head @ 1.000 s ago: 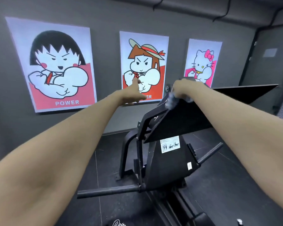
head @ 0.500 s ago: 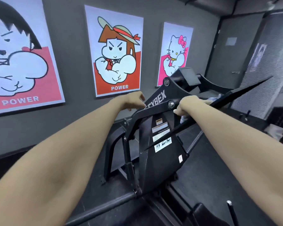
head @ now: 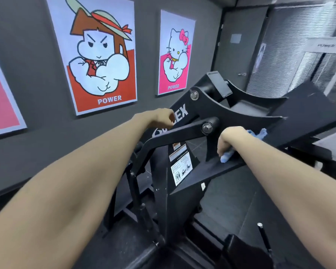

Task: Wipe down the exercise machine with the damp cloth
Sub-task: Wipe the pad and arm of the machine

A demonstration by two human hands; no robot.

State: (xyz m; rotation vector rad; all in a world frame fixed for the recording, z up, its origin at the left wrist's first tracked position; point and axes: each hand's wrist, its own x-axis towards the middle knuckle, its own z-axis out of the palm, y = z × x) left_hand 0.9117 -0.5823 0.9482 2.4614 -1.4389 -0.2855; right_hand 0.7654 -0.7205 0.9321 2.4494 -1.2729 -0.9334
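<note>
The black exercise machine (head: 184,133) fills the middle of the head view, with white lettering on its upper arm and warning stickers on its upright. My right hand (head: 230,138) grips a light blue cloth (head: 226,157) and presses it on the slanted black plate of the machine; another bit of the cloth shows past my knuckles. My left hand (head: 159,118) rests on the machine's upper arm by the lettering, fingers curled loosely over the edge. What the left fingers do on the far side is hidden.
Cartoon posters (head: 100,55) reading POWER hang on the grey wall to the left. A grey door (head: 235,55) and slatted blinds (head: 291,51) stand at the back right. Thin black pegs (head: 264,239) rise from the machine's base near the dark floor.
The view swung right and closer to the machine. My right hand slid with the cloth down along the slanted plate. My left hand came to rest on the upper arm.
</note>
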